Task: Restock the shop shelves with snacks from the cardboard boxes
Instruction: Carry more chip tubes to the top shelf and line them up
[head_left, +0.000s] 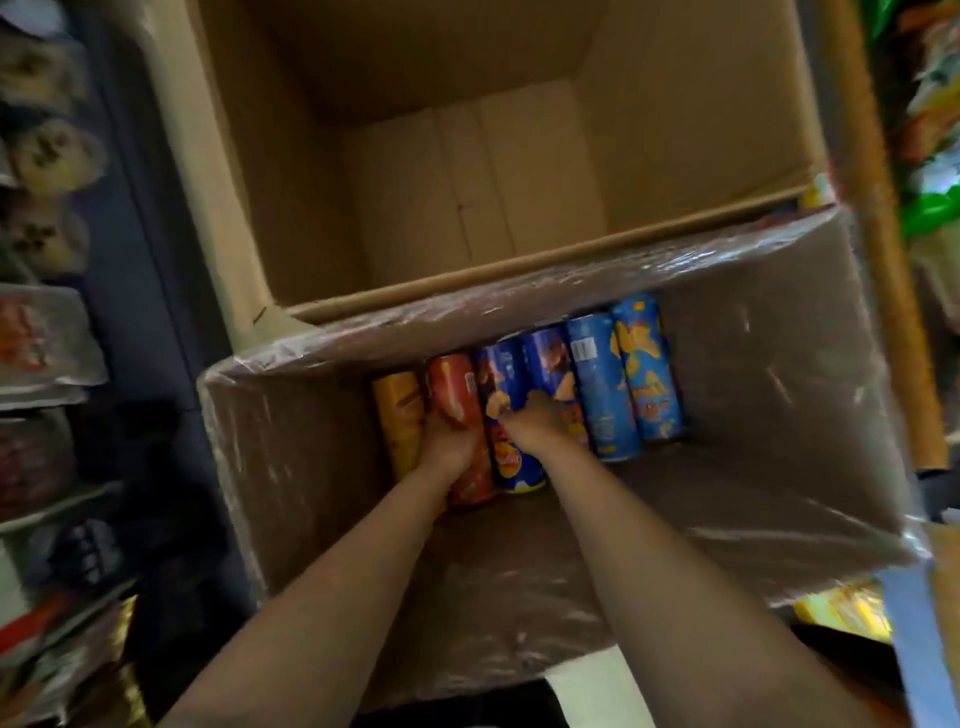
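Both my arms reach down into a near cardboard box (779, 415) with tape-shiny walls. Along its far wall lies a row of snack tubes: an orange tube (397, 415), a red tube (460, 384), and several blue tubes (623, 374). My left hand (447, 436) is wrapped around the red tube. My right hand (535, 415) grips a blue tube (511, 457) beside it, fingers curled over its top side. The picture is motion-blurred.
A second, larger cardboard box (675, 130) stands open just beyond, with nothing visible inside. Shelves with bagged snacks (47, 338) run along the left. More packets and a wooden upright (878, 208) stand on the right.
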